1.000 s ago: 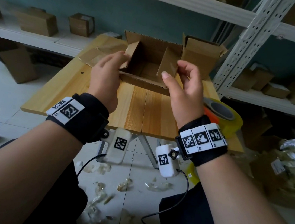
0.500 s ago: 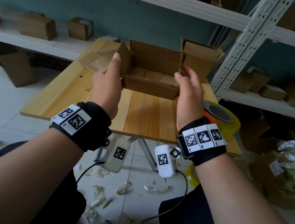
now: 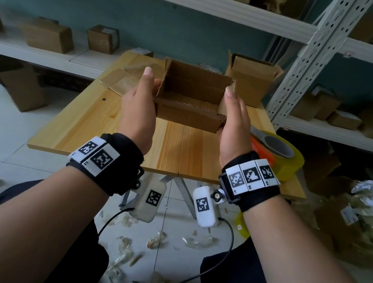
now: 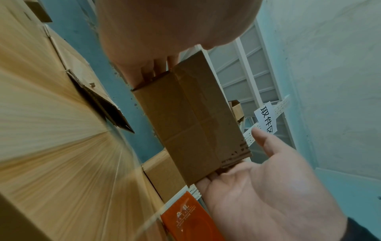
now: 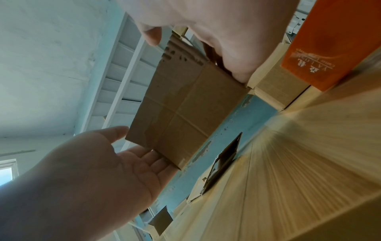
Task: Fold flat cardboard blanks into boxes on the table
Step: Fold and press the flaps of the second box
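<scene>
Open-topped cardboard box (image 3: 191, 100) held up above the wooden table (image 3: 104, 118), clear of its surface, between both hands. Left hand (image 3: 139, 108) flat against the box's left end, fingers straight and supporting from beneath, thumb raised alongside the left wall; released rather than clenched. Right hand (image 3: 235, 121) likewise pressed flat to the right end, fingers extended under the base, thumb upright by the right wall. From the wrist views, bottom flaps (image 4: 191, 120) seen closed, creases crossing at the centre, fingertips (image 5: 163, 160) of the left hand under one edge. Second assembled box (image 3: 250, 79) standing open at the table's far right corner. Flat blanks (image 3: 120, 80) lying at the far left of the tabletop. Yellow tape roll (image 3: 279, 152) with orange dispenser at the right edge, just beside the right wrist.
</scene>
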### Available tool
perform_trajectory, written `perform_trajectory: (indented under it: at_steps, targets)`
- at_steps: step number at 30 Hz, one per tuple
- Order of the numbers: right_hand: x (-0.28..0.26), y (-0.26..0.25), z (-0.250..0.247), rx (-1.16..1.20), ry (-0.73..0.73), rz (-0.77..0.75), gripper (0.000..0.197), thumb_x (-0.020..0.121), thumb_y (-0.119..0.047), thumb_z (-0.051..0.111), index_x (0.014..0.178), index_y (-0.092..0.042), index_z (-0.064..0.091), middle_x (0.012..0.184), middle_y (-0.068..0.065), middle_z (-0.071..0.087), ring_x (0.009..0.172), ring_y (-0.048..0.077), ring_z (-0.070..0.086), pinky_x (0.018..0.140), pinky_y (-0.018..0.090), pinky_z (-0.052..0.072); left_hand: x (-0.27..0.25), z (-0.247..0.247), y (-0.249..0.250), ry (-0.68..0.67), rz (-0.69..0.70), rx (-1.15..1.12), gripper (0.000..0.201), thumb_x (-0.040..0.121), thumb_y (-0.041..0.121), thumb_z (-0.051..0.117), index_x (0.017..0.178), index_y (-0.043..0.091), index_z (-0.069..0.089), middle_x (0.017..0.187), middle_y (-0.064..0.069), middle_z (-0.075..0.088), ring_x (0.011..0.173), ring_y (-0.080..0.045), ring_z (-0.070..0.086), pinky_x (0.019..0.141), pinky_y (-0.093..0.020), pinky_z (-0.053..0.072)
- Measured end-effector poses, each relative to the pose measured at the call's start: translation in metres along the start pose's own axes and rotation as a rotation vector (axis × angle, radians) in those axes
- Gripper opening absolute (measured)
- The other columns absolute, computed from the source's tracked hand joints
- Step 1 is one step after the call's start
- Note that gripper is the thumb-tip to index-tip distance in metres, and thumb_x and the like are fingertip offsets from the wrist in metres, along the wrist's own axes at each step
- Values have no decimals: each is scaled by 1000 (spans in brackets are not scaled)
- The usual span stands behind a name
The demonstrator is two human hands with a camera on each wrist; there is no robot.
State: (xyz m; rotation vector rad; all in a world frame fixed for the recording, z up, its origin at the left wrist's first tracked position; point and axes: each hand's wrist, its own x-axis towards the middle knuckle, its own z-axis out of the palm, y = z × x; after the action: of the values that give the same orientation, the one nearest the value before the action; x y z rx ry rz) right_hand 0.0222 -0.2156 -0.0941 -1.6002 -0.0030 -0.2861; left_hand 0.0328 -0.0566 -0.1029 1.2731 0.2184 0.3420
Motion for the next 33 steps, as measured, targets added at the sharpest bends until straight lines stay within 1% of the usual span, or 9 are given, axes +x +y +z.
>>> perform_trajectory:
  at_steps: [4,8,12,15,18,23,26,30,33]
  targets:
    - [1,-1,5,23,17,12,85,83,-81,49,154,-34,46,155,-10,52,141,11,46,121,51,36,-1,0,-1,-5,10,28,51,104,64,41,120,27,72,125,5,73,120,-14,65,114,-44,48]
    - [9,7,7,55,52,17,101,67,-96,56,148,-37,52,146,-8,61,137,18,55,115,54,43,1,2,-1,5,-12,1,40,106,61,44,105,32,71,120,5,73,117,-13,66,113,-43,48]
    - [9,1,9,48,67,20,92,74,-83,55,151,-32,51,148,-7,59,138,17,53,117,52,43,2,2,-3,4,-7,-1,38,104,60,46,102,32,70,118,5,74,117,-14,66,114,-44,48]
    - [10,2,9,42,61,18,81,85,-73,52,154,-29,48,150,-10,55,135,10,49,119,46,38,3,1,-5,-7,-10,-13,39,104,59,46,104,30,71,117,3,75,116,-15,67,113,-45,48]
    - [13,4,10,49,66,5,72,92,-63,53,154,-27,48,143,-12,56,130,9,49,118,45,38,4,0,-3,-25,-11,-28,40,107,57,45,109,27,71,118,3,75,116,-14,67,114,-44,48]
    - [18,6,13,57,56,25,81,82,-68,57,153,-30,47,154,-6,51,140,16,48,118,50,39,11,-5,-5,-12,-23,-28,43,102,60,47,113,27,73,125,3,72,121,-16,64,115,-45,46]
    - [20,6,12,53,46,47,82,82,-68,56,156,-33,44,158,-7,47,135,13,45,112,44,38,12,-3,-7,-31,-41,-24,40,98,58,52,109,25,72,122,0,72,118,-21,66,112,-46,49]
    - [23,8,12,40,39,83,77,91,-67,56,158,-33,39,161,-7,44,133,11,42,101,39,34,11,0,-9,-26,-26,-16,26,98,48,60,98,25,70,106,3,69,110,-20,65,111,-48,50]
    - [27,9,11,40,45,99,69,99,-60,55,160,-31,38,162,-6,42,135,10,40,101,37,31,12,1,-11,-30,-30,5,22,87,45,71,99,27,74,110,2,74,114,-22,68,108,-52,54]
